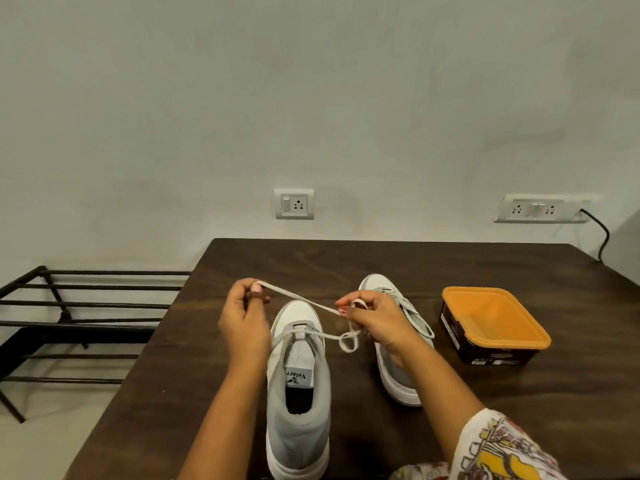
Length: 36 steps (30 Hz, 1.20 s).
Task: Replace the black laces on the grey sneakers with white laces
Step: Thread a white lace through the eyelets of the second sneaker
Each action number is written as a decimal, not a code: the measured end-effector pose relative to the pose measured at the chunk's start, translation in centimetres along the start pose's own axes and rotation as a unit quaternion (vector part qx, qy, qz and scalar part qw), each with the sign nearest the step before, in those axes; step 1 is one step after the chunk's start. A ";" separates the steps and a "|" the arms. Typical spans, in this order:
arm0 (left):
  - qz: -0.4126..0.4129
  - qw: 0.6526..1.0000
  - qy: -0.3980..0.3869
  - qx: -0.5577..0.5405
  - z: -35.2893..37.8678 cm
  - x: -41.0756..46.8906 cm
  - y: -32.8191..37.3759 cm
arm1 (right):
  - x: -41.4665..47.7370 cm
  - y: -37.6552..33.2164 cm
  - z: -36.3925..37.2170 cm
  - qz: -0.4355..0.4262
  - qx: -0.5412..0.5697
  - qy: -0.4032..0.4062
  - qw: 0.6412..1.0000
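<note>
Both hands (242,317) (375,320) pinch white lace (298,297) above sneaker (298,368).

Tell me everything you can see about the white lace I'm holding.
The white lace is flat and looks like woven fabric. It passes through the front eyelets of the near grey sneaker, forms a loose loop beside it, and stretches taut between the left hand, pinching one end, and the right hand.

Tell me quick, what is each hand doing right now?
Left hand: pinches one end of the white lace.
Right hand: pinches the same lace further along.
</note>
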<state>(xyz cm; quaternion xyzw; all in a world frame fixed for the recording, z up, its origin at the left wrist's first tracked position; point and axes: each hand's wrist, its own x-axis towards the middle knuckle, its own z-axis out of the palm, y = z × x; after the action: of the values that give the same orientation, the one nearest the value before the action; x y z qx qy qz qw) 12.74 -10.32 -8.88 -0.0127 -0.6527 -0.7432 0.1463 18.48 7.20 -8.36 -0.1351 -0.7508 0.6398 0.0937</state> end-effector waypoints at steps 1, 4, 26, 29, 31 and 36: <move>-0.027 0.998 0.029 -0.043 -0.2 0.2 0.3 | 0.3 0.4 -0.2 -0.011 -0.031 0.027 0.999; -0.134 0.974 0.092 -0.157 -0.8 0.9 0.6 | 1.1 1.4 -0.5 -0.026 -0.129 0.098 0.986; 0.124 0.873 -0.082 0.464 0.0 -1.5 -0.1 | -0.6 -1.9 1.6 -0.112 0.161 0.054 0.979; 0.145 0.927 -0.252 0.236 2.0 -2.4 -0.2 | -1.2 -2.5 2.6 -0.099 0.229 -0.022 0.968; 0.092 0.938 -0.318 0.097 2.7 -3.1 0.2 | -1.5 -2.8 2.6 -0.097 0.217 -0.042 0.970; 0.129 0.943 -0.247 0.182 1.9 -2.3 0.1 | -1.4 -2.5 1.5 -0.086 0.141 -0.018 0.986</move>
<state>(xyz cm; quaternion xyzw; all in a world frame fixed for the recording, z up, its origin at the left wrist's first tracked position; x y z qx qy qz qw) 14.58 -8.05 -9.02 -0.2535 -0.7854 -0.5597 0.0750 19.07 4.98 -6.10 -0.0437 -0.6635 0.7311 0.1530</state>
